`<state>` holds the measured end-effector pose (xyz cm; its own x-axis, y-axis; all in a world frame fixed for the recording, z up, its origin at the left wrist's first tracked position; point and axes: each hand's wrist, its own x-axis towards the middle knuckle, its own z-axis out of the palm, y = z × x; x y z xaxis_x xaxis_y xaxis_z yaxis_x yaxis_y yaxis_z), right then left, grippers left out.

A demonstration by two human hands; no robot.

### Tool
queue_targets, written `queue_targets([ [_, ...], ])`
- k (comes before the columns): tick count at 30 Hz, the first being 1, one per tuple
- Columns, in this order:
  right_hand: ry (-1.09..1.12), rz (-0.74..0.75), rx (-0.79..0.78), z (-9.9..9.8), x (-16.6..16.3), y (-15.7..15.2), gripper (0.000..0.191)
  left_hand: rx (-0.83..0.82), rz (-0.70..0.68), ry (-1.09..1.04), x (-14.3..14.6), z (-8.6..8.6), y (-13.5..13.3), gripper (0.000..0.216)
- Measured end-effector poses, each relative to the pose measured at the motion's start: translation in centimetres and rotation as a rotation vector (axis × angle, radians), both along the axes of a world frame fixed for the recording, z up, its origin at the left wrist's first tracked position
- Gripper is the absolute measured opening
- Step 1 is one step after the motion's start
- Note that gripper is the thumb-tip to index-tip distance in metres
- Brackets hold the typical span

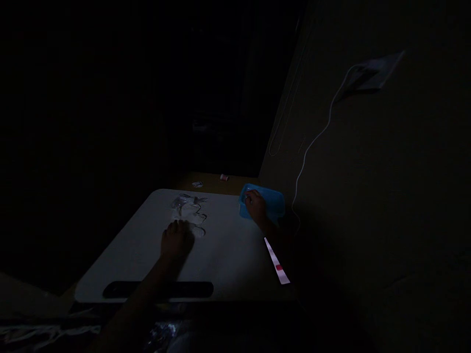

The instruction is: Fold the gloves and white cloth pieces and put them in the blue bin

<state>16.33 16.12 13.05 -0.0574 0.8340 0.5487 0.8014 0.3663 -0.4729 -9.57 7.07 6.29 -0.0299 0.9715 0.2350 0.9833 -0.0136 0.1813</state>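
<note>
The scene is very dark. My left hand (175, 239) rests low over a white board (221, 245), its fingers bent and their tips hard to make out. Just beyond it lie several pale, rounded pieces with dark curved edges (195, 217), and a crumpled clear plastic bag (180, 201) sits behind them. Over the left side of a blue plastic container (273, 198) is my right hand (255, 205), its fingers drawn together in a pinch. Whatever they hold is too small and dim to name.
A dark handle slot (191, 289) runs along the board's near edge. Behind the board are a small spool-like item (224, 177) and a crumpled scrap (197, 184). A white cable (305, 157) hangs down the right wall. Beside my right forearm lies a bright strip (275, 262).
</note>
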Motion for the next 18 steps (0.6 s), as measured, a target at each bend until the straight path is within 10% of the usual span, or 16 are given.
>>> queue_targets([
  [8, -0.149, 0.188, -0.12, -4.6, -4.5, -6.4, 0.029, -0.018, 0.005, 0.069, -0.7, 0.6, -1.3, 0.03],
  [18, -0.213, 0.191, -0.179, -5.8, -5.1, -6.9, 0.027, -0.041, -0.042, 0.006, -4.1, 3.2, 8.3, 0.035],
])
